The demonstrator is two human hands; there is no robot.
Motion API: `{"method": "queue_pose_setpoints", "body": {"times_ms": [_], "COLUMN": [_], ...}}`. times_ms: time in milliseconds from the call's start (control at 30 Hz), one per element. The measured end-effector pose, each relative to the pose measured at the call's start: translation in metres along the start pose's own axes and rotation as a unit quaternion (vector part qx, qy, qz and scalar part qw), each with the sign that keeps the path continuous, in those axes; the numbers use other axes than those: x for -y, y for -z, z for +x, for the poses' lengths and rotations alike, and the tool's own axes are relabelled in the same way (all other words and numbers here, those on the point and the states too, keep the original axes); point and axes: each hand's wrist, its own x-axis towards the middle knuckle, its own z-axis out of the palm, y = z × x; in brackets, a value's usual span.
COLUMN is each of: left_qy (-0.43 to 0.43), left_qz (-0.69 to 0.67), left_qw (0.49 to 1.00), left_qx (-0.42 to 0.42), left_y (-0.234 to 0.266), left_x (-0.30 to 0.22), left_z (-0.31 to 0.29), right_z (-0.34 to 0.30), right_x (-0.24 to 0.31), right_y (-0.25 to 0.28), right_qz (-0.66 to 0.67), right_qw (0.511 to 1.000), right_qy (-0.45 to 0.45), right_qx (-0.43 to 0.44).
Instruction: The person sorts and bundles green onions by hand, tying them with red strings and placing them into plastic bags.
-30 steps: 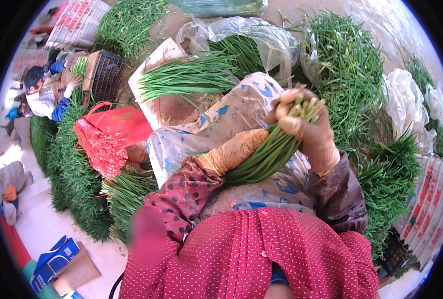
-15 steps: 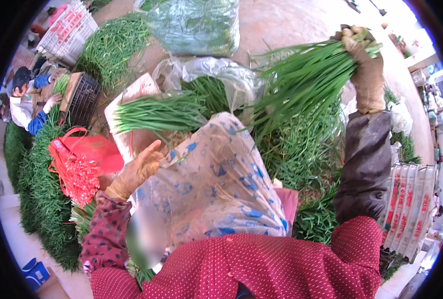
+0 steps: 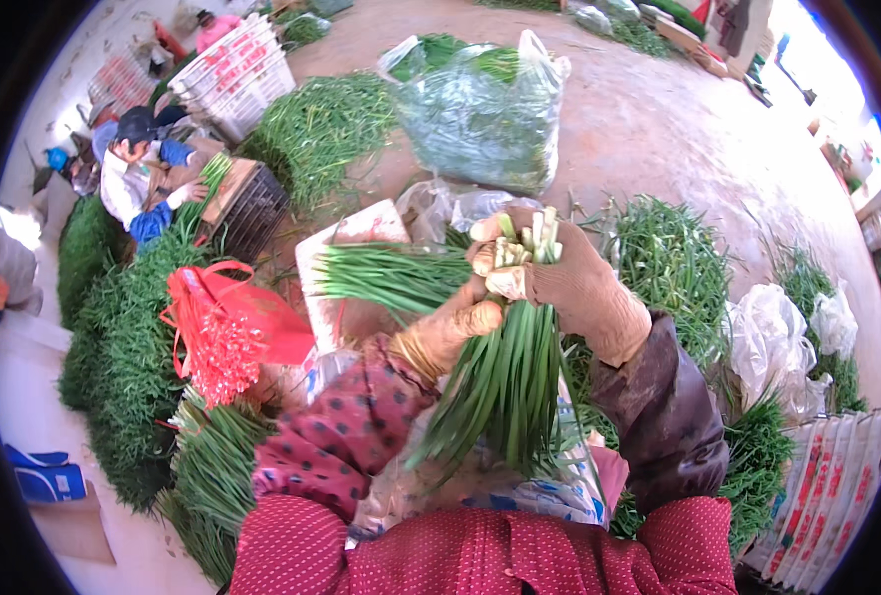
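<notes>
A bunch of garlic chives (image 3: 510,387) hangs over my lap, pale cut stems up and flat green leaves drooping down. My right hand (image 3: 594,283), in a worn brown glove, is closed round the bunch just below the stem ends. My left hand (image 3: 442,339), in a tan glove, closes on the bunch's left side, its thumb in front; the other fingers are partly hidden. Just beyond it, another bunch of chives (image 3: 391,276) lies across a pale board (image 3: 361,226). A patterned plastic sheet (image 3: 550,501) covers my lap.
Left stand a red bag (image 3: 252,317) with red ties (image 3: 224,362) and heaped greens (image 3: 128,347). A co-worker (image 3: 133,183) handles greens beside a dark crate (image 3: 254,210). Ahead sits a filled clear bag (image 3: 480,124). To my right are loose greens (image 3: 664,263), plastic bags (image 3: 773,342) and a white crate (image 3: 822,501).
My right hand has brought the chives from the far right to in front of me, now with stems up and leaves hanging. My left hand has moved right onto the bunch. The view has shifted.
</notes>
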Motion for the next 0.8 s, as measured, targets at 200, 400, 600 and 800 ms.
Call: {"method": "queue_pose_setpoints", "body": {"times_ms": [200, 400, 600, 800], "left_qy": [0.072, 0.081, 0.029, -0.007], "left_qz": [-0.209, -0.198, -0.109, -0.07], "left_qw": [0.974, 0.976, 0.993, 0.997], "left_qx": [0.045, 0.04, 0.015, 0.032], "left_y": [-0.018, -0.004, -0.004, -0.005], "left_x": [0.034, 0.044, 0.048, 0.037], "left_z": [0.0, -0.003, -0.013, -0.022], "right_z": [-0.016, -0.01, -0.019, -0.009], "right_x": [-0.029, -0.02, -0.036, -0.028], "right_y": [0.008, 0.02, 0.012, -0.001], "right_qz": [-0.352, -0.453, -0.352, -0.46], "right_qw": [0.91, 0.862, 0.917, 0.854], "right_qy": [0.173, 0.222, 0.18, 0.224], "right_qx": [-0.131, 0.047, 0.052, 0.095]}}
